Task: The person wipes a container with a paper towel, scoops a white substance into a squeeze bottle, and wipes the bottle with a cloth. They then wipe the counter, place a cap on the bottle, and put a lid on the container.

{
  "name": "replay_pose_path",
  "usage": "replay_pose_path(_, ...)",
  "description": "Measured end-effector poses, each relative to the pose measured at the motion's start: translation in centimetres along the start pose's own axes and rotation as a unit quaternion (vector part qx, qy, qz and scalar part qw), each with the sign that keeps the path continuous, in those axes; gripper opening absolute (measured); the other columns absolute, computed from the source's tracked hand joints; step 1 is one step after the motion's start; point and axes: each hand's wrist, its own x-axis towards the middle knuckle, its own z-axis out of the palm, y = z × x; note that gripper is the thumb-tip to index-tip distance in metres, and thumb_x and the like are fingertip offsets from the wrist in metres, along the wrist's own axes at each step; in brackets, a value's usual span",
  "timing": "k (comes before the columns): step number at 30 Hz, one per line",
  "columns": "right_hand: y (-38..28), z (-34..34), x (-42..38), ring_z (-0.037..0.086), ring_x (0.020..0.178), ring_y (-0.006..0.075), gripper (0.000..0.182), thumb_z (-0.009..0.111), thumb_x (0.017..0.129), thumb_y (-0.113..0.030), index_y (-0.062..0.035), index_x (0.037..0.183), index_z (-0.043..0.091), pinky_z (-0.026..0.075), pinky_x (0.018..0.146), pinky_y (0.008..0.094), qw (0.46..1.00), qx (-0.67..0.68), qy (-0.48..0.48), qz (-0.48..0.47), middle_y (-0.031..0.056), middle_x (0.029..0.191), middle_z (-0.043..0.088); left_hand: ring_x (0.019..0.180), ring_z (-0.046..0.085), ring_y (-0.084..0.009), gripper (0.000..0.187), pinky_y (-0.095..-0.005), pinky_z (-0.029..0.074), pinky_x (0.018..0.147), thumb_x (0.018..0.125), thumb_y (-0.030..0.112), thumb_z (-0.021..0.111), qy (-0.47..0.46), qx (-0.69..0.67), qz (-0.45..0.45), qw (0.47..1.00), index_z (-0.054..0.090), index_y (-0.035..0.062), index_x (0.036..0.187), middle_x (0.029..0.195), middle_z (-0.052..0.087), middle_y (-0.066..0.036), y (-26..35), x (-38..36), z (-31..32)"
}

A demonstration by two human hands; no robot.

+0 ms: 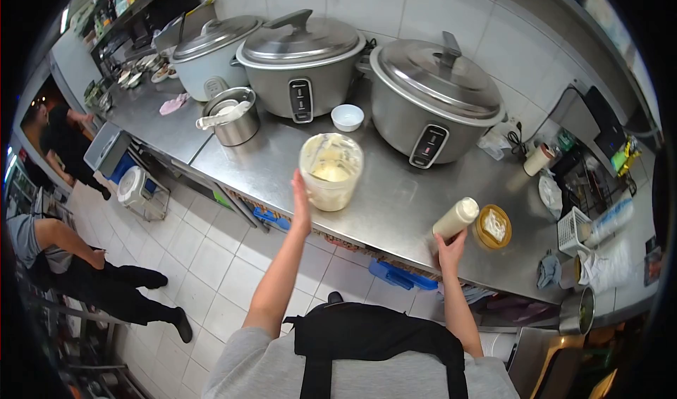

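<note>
A clear plastic tub [331, 196] stands near the counter's front edge, part filled with a pale yellow creamy substance that smears its inner wall. My left hand [301, 201] lies along the tub's left side, fingers stretched out and not wrapped round it. To the right, my right hand [450, 247] is closed round the lower part of a squeeze bottle [456, 218] full of pale cream. The bottle leans slightly and its top shows no nozzle. Just right of it sits a yellow-brown bowl [491, 240] holding something white and creamy.
Large rice cookers [431, 96] line the wall, with a small white bowl [348, 117] in front. A steel pot [236, 120] with utensils stands left of the tub. A white basket [572, 231] is at right. Two people [84, 279] stand on the left.
</note>
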Motion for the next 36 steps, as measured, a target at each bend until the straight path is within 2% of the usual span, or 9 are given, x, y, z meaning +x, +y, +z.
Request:
replay_pose_path(6, 0.9, 0.1, 0.0, 0.050, 0.111, 0.0364, 0.074, 0.072, 0.071, -0.013, -0.0010, 0.132, 0.031, 0.038, 0.095, 0.0399, 0.997, -0.069, 0.028, -0.006, 0.0231, 0.120, 0.050, 0.139, 0.010, -0.0279, 0.085, -0.0508, 0.006, 0.109, 0.084, 0.072, 0.020, -0.132, -0.023, -0.044, 0.990, 0.003, 0.0155, 0.145, 0.149, 0.019, -0.012, -1.4, -6.5, 4.4)
replay_pose_path(9, 0.5, 0.2, -0.1, 0.051, 0.110, 0.0331, 0.070, 0.071, 0.071, -0.011, -0.0012, 0.130, 0.034, 0.039, 0.094, 0.0389, 0.996, -0.080, 0.041, -0.021, 0.0209, 0.118, 0.051, 0.132, 0.030, -0.0288, 0.081, -0.0476, 0.019, 0.107, 0.087, 0.067, 0.029, -0.264, 0.078, -0.081, 0.958, 0.012, 0.0134, 0.145, 0.139, 0.038, -0.014, -1.3, -6.7, 4.3)
replay_pose_path(12, 0.0, 0.4, 0.0, 0.054, 0.105, 0.0251, 0.061, 0.068, 0.069, -0.006, -0.0021, 0.123, 0.039, 0.041, 0.092, 0.0358, 0.999, -0.002, 0.044, -0.002, 0.0144, 0.113, 0.054, 0.107, 0.055, -0.0207, 0.053, -0.0335, 0.039, 0.094, 0.091, 0.031, 0.051, -0.243, 0.019, -0.140, 0.960, 0.035, 0.0062, 0.135, 0.120, 0.057, -0.012, -0.8, -6.9, 4.0)
replay_pose_path(21, -2.2, 0.3, -1.1, 0.050, 0.101, 0.0367, 0.060, 0.077, 0.064, -0.018, -0.0011, 0.113, 0.046, 0.042, 0.086, 0.0420, 0.990, -0.131, 0.037, 0.049, 0.0188, 0.106, 0.049, 0.110, 0.053, -0.0221, 0.053, -0.0332, 0.040, 0.093, 0.083, 0.020, 0.062, -0.410, 0.063, -0.226, 0.882, 0.041, 0.0054, 0.130, 0.119, 0.055, -0.012, -0.7, -8.6, 7.5)
replay_pose_path(27, -1.7, -1.4, -1.4, 0.045, 0.111, 0.0366, 0.079, 0.075, 0.066, -0.019, -0.0017, 0.131, 0.034, 0.038, 0.095, 0.0395, 0.990, -0.131, -0.008, 0.043, 0.0206, 0.116, 0.045, 0.119, 0.045, -0.0218, 0.060, -0.0360, 0.039, 0.095, 0.079, 0.008, 0.064, -0.479, 0.086, -0.198, 0.851, 0.038, 0.0049, 0.133, 0.130, 0.045, -0.012, -1.8, -9.2, 14.1)
replay_pose_path(29, -0.5, -3.0, -1.7, 0.041, 0.118, 0.0360, 0.080, 0.073, 0.067, -0.021, -0.0025, 0.133, 0.031, 0.036, 0.099, 0.0379, 0.990, -0.125, -0.059, -0.024, 0.0219, 0.123, 0.042, 0.122, 0.042, -0.0227, 0.064, -0.0367, 0.039, 0.095, 0.078, 0.009, 0.065, -0.451, 0.119, -0.172, 0.868, 0.035, 0.0063, 0.135, 0.132, 0.043, -0.012, -1.9, -9.5, 15.8)
replay_pose_path(31, 0.9, -6.9, -0.9, 0.036, 0.123, 0.0352, 0.076, 0.070, 0.070, -0.021, -0.0041, 0.134, 0.033, 0.033, 0.102, 0.0362, 0.989, -0.125, -0.074, -0.011, 0.0225, 0.130, 0.038, 0.123, 0.041, -0.0241, 0.068, -0.0378, 0.039, 0.096, 0.077, 0.010, 0.065, -0.449, 0.131, -0.177, 0.866, 0.033, 0.0074, 0.136, 0.134, 0.042, -0.013, -2.3, -9.6, 16.7)
replay_pose_path(33, 3.6, -11.8, 0.8, 0.042, 0.118, 0.0350, 0.062, 0.068, 0.072, -0.017, -0.0030, 0.127, 0.043, 0.036, 0.099, 0.0368, 0.980, -0.186, -0.040, -0.063, 0.0215, 0.125, 0.044, 0.124, 0.040, -0.0252, 0.069, -0.0383, 0.039, 0.096, 0.076, 0.010, 0.066, -0.416, 0.158, -0.163, 0.881, 0.033, 0.0079, 0.137, 0.135, 0.040, -0.013, -1.9, -10.1, 17.4)
replay_pose_path(36, 2.4, -21.8, 5.4, 0.052, 0.107, 0.0338, 0.039, 0.066, 0.074, -0.017, -0.0007, 0.109, 0.057, 0.042, 0.092, 0.0385, 0.972, -0.235, 0.015, -0.012, 0.0194, 0.114, 0.053, 0.124, 0.039, -0.0256, 0.069, -0.0383, 0.040, 0.095, 0.074, 0.007, 0.065, -0.385, 0.157, -0.166, 0.894, 0.033, 0.0082, 0.136, 0.135, 0.039, -0.013, -2.0, -10.9, 17.7)
